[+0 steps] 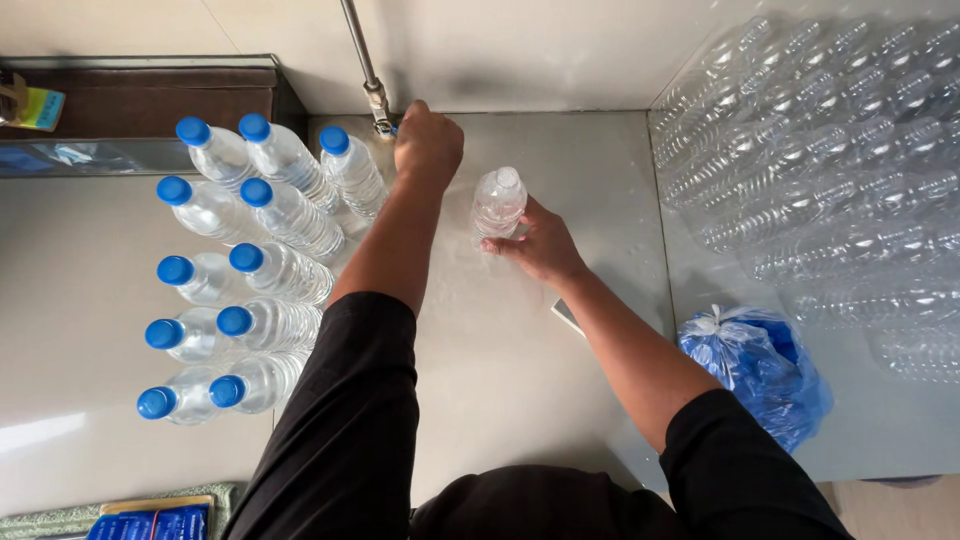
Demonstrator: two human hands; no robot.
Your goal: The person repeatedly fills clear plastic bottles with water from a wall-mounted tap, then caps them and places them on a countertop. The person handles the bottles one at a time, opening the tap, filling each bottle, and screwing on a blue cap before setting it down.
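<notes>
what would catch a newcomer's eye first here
First come the two bare hands at the middle: the left hand rests on the small valve of the thin metal pipe at the wall, while the right hand grips an uncapped clear plastic bottle standing on the steel counter. To the left stand rows of filled clear bottles with blue caps; to the right lie stacked empty clear bottles and a tied blue plastic bag.

Looks like a small water-bottling setup, more back-room workshop than home kitchen. There's a wet stainless steel counter [560, 400] with a metal pipe and tap [372, 90] coming down the wall. Rows of filled blue-capped bottles [250, 260] stand on one side, a big heap of empty clear bottles [830, 150] on the other, plus a blue plastic bag [760, 370].
</notes>
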